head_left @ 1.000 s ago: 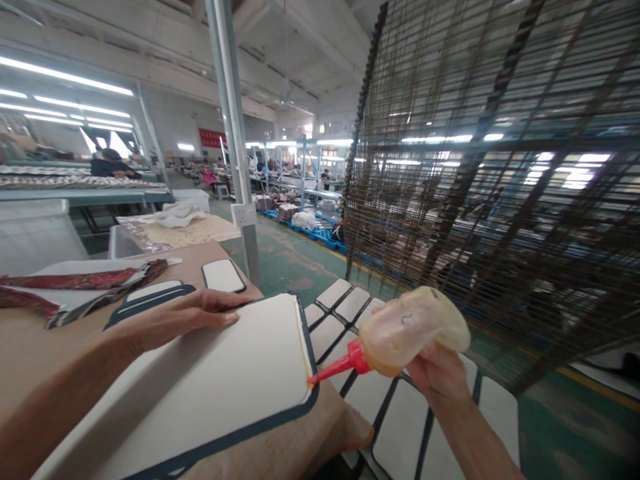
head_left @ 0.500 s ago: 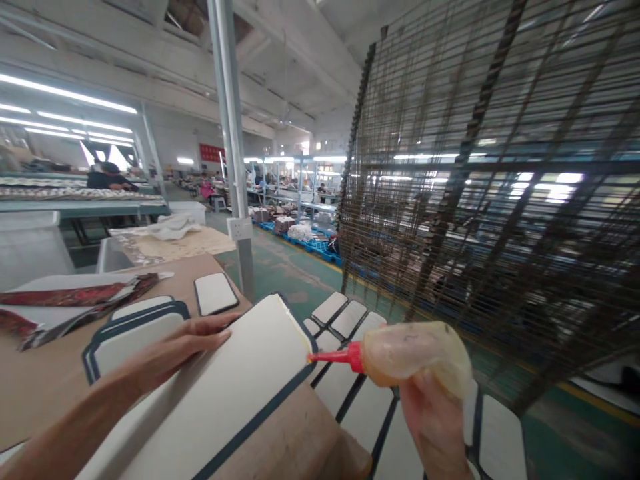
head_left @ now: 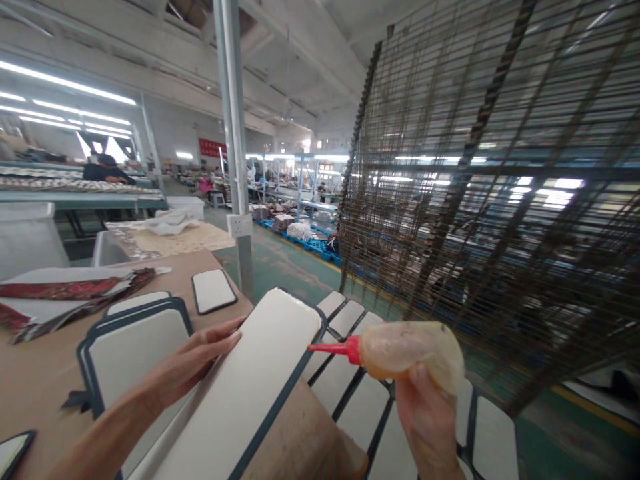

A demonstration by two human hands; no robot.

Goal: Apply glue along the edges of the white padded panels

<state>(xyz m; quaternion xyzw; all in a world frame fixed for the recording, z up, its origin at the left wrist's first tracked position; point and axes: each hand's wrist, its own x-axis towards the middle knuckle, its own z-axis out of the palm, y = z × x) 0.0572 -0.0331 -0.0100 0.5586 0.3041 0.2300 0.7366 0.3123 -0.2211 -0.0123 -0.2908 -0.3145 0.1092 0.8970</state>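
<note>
My left hand (head_left: 200,360) grips the left edge of a long white panel (head_left: 255,373) with rounded corners and dark blue edging. My right hand (head_left: 427,413) is wrapped round a squeeze glue bottle (head_left: 410,350), cloudy and half full of amber liquid, with a red nozzle (head_left: 335,348). The nozzle tip is at the panel's right edge, just below its upper right corner. A pale yellowish line runs along the panel's top edge. Under my left forearm lie more dark-edged white panels (head_left: 135,347), stacked.
On the brown table (head_left: 40,373) lie a small dark-edged panel (head_left: 213,291) and red-patterned fabric (head_left: 75,290). Several white panels (head_left: 360,400) spread out at the right below the bottle. A tall wire rack (head_left: 450,167) rises beyond, a post (head_left: 233,133) ahead. A person (head_left: 105,170) sits far left.
The nozzle tip has passed from the panel's upper right corner down to its right edge. The panel has turned more upright, and my left hand has shifted slightly right with it.
</note>
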